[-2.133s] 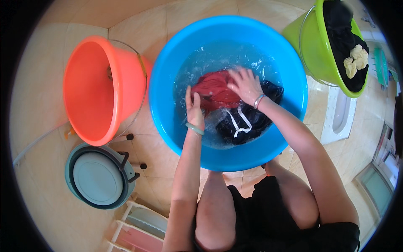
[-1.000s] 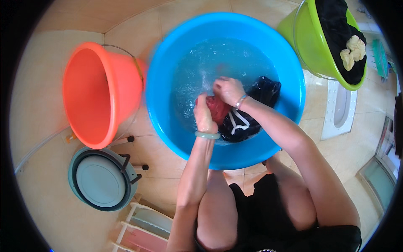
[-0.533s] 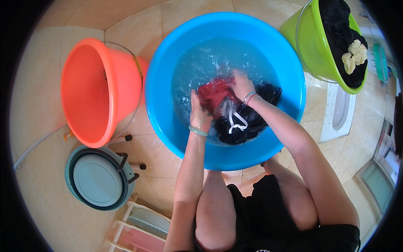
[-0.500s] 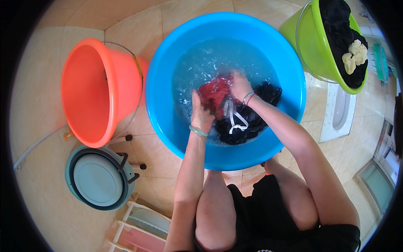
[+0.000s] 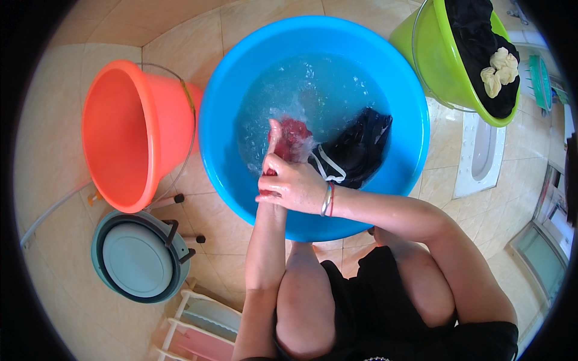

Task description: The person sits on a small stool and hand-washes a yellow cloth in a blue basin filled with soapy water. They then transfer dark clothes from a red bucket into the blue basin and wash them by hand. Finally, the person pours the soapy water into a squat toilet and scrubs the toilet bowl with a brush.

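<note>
- The right hand, crossed over the left hand, clutches red cloth.
- The left hand touches the cloth; I cannot tell its grip.
- The cloth is inside the blue tub, left of a black garment.

So the right hand has come off the far side of the red cloth and is now folded right over the left wrist, fingers curled with bits of red poking out between them, and it's covering up the green bangle that was showing a sec ago. The left hand has slid a bit farther into the blue basin. Red cloth's now bunched up smaller, and the white drawstring has shifted out of its earlier loop.
</note>
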A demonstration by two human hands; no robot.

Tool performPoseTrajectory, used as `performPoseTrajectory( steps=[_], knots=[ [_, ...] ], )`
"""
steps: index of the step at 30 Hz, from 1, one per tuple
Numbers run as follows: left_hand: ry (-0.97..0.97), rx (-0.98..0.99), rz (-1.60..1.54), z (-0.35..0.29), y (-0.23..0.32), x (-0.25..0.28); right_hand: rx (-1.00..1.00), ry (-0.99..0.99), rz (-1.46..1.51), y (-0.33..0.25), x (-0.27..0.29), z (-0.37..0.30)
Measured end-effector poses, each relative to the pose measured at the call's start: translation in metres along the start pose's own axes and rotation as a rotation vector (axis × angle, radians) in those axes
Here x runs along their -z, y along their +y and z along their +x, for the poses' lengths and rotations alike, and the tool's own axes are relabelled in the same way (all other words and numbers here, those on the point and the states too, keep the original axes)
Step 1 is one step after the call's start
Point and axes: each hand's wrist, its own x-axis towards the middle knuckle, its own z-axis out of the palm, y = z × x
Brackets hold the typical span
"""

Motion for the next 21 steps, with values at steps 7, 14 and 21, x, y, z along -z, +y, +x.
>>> performPoseTrajectory(
  steps=[7, 14, 21],
  knots=[
    [0.212, -0.271, 0.216, 0.001, -0.015, -0.005, -0.056, 0.211, -0.127, 0.027, -0.006, 0.013],
    [0.373, -0.133, 0.236, 0.012, -0.030, -0.014, -0.434, 0.135, -0.405, 0.151, 0.025, 0.001],
    [0.309, 0.073, 0.092, 0.016, -0.004, 0.030, -0.322, -0.235, -0.667, 0.145, 0.046, -0.015]
  ],
)
